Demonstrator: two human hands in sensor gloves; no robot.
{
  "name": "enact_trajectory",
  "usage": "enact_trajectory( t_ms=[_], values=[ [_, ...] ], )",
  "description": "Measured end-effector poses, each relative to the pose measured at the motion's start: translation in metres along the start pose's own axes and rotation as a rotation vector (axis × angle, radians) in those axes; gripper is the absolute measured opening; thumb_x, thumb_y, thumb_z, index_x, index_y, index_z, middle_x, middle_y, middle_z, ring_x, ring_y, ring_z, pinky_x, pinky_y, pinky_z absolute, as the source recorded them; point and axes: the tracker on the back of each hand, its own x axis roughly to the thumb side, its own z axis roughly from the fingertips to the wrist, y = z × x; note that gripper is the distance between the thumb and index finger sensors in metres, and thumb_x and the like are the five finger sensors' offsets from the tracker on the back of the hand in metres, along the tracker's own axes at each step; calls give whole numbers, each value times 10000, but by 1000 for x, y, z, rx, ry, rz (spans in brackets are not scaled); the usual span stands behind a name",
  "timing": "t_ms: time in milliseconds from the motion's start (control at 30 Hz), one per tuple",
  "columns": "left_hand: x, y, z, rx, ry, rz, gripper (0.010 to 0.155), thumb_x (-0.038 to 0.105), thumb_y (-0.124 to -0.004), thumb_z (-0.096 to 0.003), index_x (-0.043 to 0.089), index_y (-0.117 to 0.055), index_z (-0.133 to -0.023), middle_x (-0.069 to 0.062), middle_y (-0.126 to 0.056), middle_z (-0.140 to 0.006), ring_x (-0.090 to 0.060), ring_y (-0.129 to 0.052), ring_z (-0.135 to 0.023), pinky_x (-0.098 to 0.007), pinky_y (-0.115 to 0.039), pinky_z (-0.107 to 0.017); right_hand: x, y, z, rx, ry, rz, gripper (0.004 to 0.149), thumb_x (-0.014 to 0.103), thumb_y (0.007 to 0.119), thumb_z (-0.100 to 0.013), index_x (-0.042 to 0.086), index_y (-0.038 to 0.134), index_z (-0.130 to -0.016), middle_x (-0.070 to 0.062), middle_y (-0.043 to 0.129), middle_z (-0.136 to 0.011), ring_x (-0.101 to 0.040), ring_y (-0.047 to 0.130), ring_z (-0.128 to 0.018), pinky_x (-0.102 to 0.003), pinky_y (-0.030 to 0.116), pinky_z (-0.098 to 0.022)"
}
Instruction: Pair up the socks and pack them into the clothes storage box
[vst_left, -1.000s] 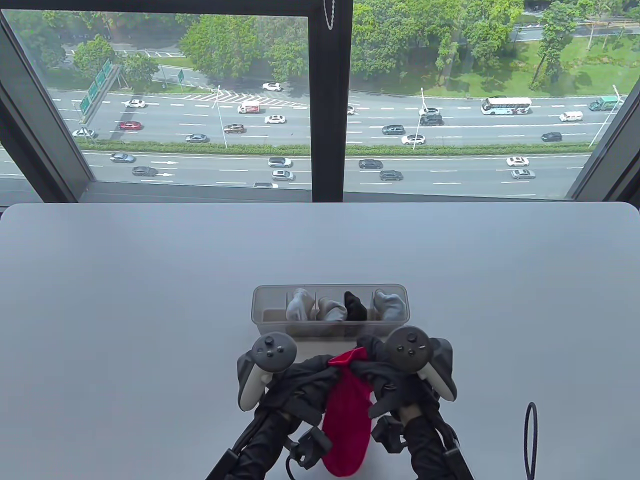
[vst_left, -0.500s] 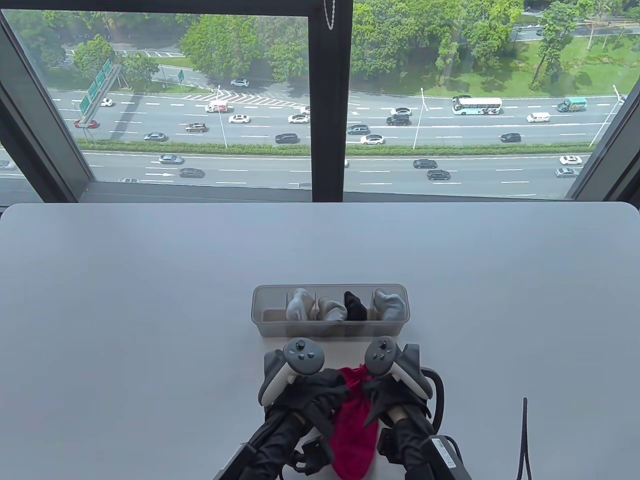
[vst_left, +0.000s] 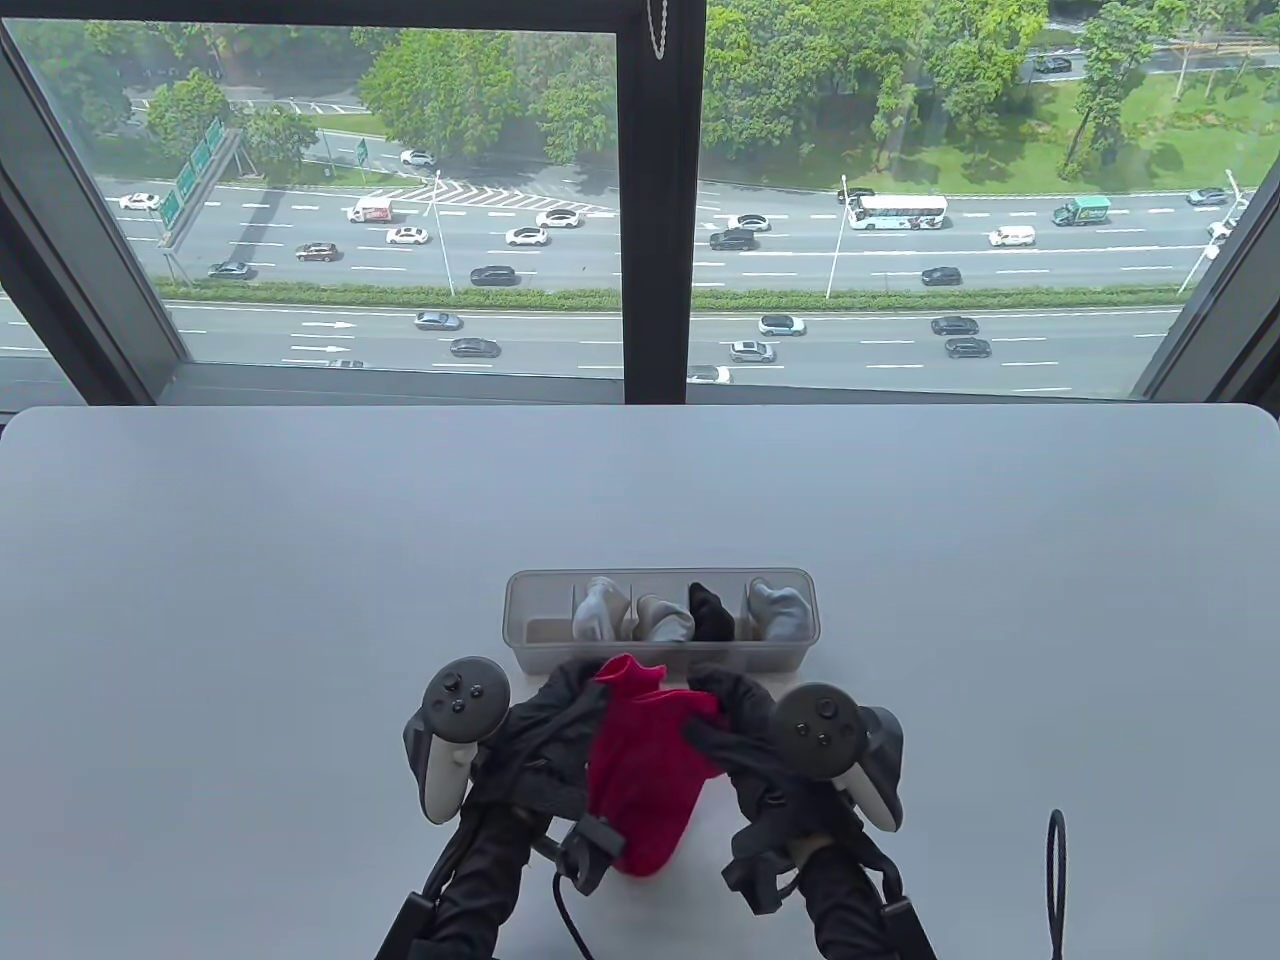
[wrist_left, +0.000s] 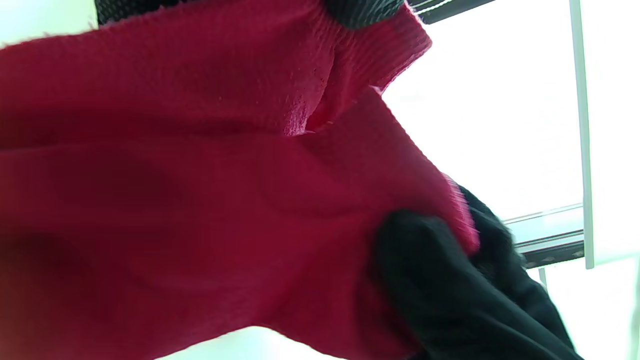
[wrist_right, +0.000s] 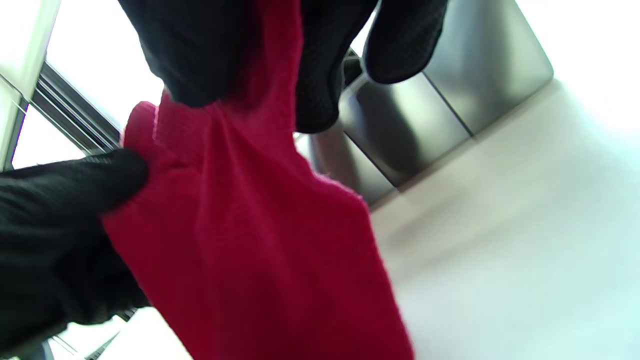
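Between the two hands hangs the red sock pair (vst_left: 640, 765), its long axis running toward the person. Left hand (vst_left: 545, 735) and right hand (vst_left: 745, 735) both pinch the cuff end — just before the storage box (vst_left: 520, 610) (leftmost compartment looks free), equally near.

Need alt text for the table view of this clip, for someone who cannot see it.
Two gloved hands, left hand and right hand, hold a red sock up between them by its top edge, just in front of a clear storage box on a white table. The box holds three pale rolled socks and a black one; its leftmost compartment is empty. A window behind overlooks a busy road.
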Motion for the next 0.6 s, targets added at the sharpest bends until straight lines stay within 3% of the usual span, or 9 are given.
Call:
enact_trajectory(
  t_ms=[33,100,167,300,500,600],
  values=[
    [0,1,-1,-13,-12,-10,479,214,-626,-582,99,-562,-1042,-234,-882,-907,-445,-935,-783,-621,-736,-612,2,-3,0,32,-29,-73,425,315,817,-526,320,687,-930,7,831,-871,-111,919,-710,-524,674,-731],
    [1,-3,-3,-89,-73,24,465,217,-623,-584,108,-584,-1034,-233,-869,-924,-452,-918,-803,-630,-719,-623,10,-1,-4,218,-112,-226,385,263,822,-531,347,735,-896,-25,818,-905,-184,892,-765,-550,661,-717],
    [5,-7,-3,-160,-136,64,440,227,-626,-583,97,-654,-1003,-251,-865,-929,-464,-914,-801,-635,-717,-619,18,4,-4,272,-136,-261,375,240,815,-541,343,751,-896,-74,806,-944,-242,869,-811,-567,649,-713],
    [12,-14,-2,-284,-195,103,455,267,-633,-587,71,-661,-997,-266,-822,-968,-478,-877,-840,-643,-694,-640,20,5,-1,103,-96,-93,419,327,787,-547,324,663,-947,-6,852,-875,-198,914,-770,-537,668,-721],
    [14,-17,-1,-341,-221,123,481,297,-603,-595,53,-660,-1005,-285,-792,-994,-504,-841,-866,-662,-669,-650,21,0,1,50,-96,8,440,330,767,-571,283,589,-971,-33,833,-846,-188,908,-721,-525,657,-728],
    [17,-22,1,-469,-224,139,741,536,-688,-550,33,-537,-1074,-315,-643,-1088,-553,-707,-954,-703,-594,-679,20,1,2,33,-93,27,471,328,769,-568,265,559,-985,-28,823,-853,-187,898,-735,-530,658,-727]
  ],
)
